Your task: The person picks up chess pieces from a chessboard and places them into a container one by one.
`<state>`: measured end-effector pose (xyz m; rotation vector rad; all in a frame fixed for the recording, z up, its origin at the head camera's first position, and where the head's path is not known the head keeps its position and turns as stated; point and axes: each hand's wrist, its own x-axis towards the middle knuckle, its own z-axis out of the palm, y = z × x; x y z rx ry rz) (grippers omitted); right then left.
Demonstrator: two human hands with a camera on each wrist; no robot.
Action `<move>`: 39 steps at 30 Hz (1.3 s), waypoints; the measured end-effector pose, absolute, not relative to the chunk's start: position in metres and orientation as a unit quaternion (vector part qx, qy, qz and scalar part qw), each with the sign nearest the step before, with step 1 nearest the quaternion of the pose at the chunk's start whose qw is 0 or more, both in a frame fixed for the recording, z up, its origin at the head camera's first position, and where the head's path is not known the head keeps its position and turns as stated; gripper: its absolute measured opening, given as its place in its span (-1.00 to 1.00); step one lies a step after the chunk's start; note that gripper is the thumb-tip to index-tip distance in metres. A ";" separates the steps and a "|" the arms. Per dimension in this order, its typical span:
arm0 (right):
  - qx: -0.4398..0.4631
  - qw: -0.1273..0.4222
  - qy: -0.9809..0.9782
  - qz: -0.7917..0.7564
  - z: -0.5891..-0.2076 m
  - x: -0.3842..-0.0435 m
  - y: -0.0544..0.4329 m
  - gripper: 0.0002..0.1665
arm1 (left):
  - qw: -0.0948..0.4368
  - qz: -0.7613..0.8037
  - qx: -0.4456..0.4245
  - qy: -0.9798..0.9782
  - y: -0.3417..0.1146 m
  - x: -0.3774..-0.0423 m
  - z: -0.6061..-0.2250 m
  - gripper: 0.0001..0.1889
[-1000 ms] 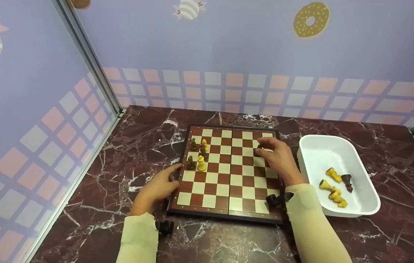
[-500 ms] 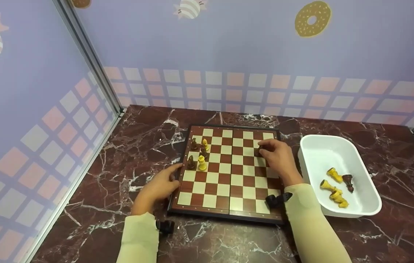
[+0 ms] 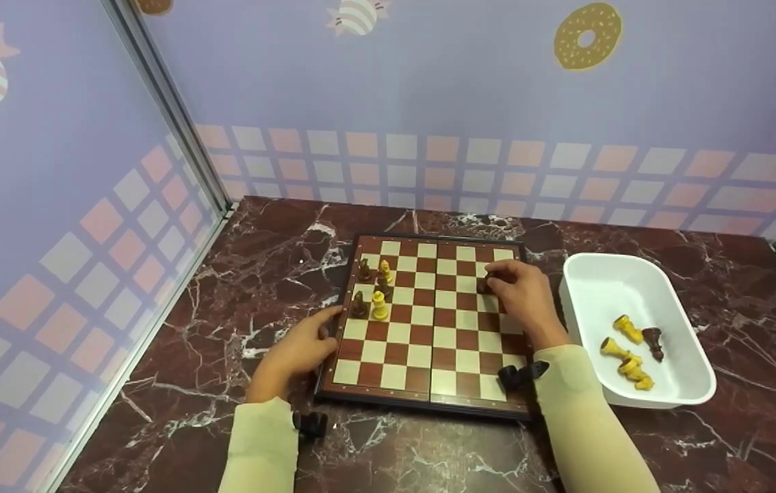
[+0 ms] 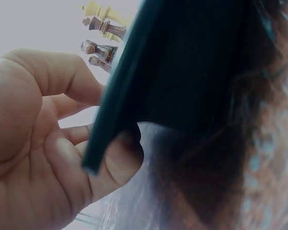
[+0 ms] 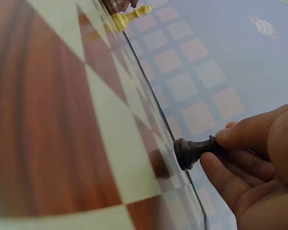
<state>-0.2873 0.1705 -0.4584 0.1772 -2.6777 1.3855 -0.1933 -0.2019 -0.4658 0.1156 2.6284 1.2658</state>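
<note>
My left hand (image 3: 299,346) grips the left edge of the chessboard (image 3: 398,352), fingers curled at its dark rim in the left wrist view. With thumb and fingers, my right hand (image 3: 526,298) pinches a dark brown chess piece (image 5: 194,151) by its upper part. Its top is hidden by the fingertips. The piece's round base is right at the board surface, on the right half toward the back. Toward the board's back left stand a yellow king (image 3: 379,306), another yellow piece (image 3: 385,272) and several dark pieces (image 3: 360,305).
Right of the board is a white plastic tray (image 3: 692,342). Several yellow pieces (image 3: 627,329) and a dark piece (image 3: 653,342) lie on their sides in it. The marble-patterned table (image 3: 189,383) meets a left wall and a back wall (image 3: 429,75).
My right hand has come down slightly toward the board with the dark chess piece in its pinch. The left hand stays at the board's edge.
</note>
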 end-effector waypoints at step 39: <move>0.069 0.149 -0.857 0.488 -0.402 -0.259 0.189 -0.72 | 0.107 0.441 0.032 0.890 -0.200 -0.192 -0.464 -0.25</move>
